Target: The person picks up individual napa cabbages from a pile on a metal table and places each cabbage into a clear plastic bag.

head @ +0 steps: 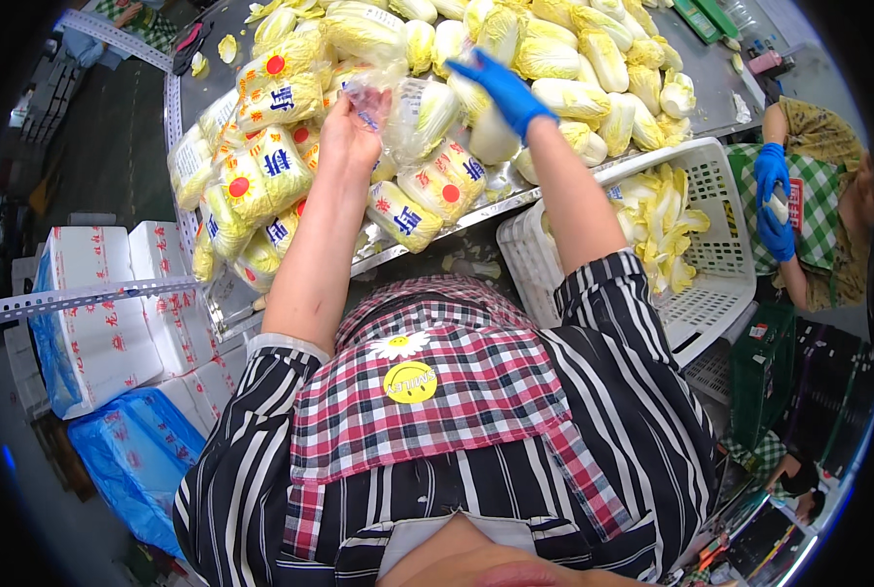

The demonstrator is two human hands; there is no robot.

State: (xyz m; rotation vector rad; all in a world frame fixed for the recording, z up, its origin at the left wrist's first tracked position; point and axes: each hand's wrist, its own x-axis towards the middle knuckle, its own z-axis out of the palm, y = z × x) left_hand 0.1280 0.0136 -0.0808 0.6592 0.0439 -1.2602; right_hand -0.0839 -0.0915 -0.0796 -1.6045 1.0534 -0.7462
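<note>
My bare left hand (356,132) grips a crumpled clear plastic bag (369,94) at the front of the heap. To its right lies a napa cabbage in clear plastic (424,114). My right hand (501,95), in a blue glove, is blurred over the bare napa cabbages, its fingers stretched out to the left. Just below it is a pale napa cabbage (493,138); whether they touch I cannot tell. Printed bags of napa cabbage (268,165) are piled around my left hand. Unwrapped napa cabbages (547,59) cover the right side of the metal table (690,59).
A white plastic basket (730,242) of loose cabbage leaves (661,227) stands by my right arm. White foam boxes (103,315) are stacked at left, beside a blue plastic-covered box (140,455). A perforated metal bar (85,299) juts out there. At right a co-worker's blue-gloved hands (773,202) hold something whitish.
</note>
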